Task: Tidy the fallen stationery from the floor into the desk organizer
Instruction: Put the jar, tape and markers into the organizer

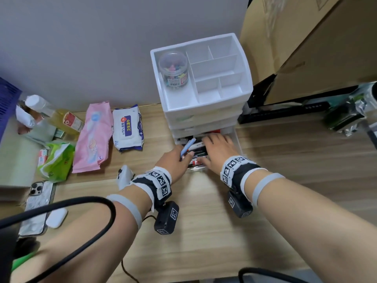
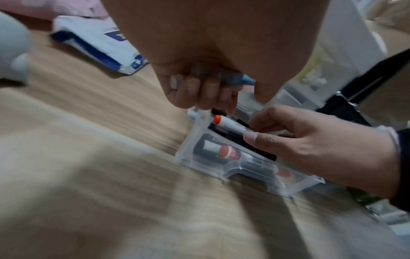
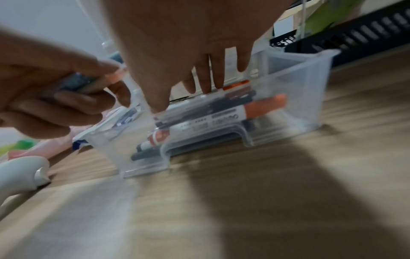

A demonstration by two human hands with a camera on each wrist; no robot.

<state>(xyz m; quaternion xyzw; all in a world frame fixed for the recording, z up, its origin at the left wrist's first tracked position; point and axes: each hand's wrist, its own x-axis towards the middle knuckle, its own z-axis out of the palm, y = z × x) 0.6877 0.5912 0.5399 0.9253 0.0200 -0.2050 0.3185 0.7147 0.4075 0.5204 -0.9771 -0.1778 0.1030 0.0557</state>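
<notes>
A light-blue pen (image 1: 187,147) is gripped in the curled fingers of the left hand (image 1: 173,162) at the left end of the clear plastic bottom drawer (image 3: 295,91), which is pulled out of the white plastic desk organizer (image 1: 204,111) onto the wooden floor (image 1: 204,231). A white marker with an orange cap (image 2: 229,124) is pinched between thumb and fingers of the right hand (image 1: 216,150) over the markers lying in the drawer; their barrel printing is too blurred to be read. "75%" can be read on the white-and-blue wet-wipe pack (image 1: 128,127) lying nearby.
</notes>
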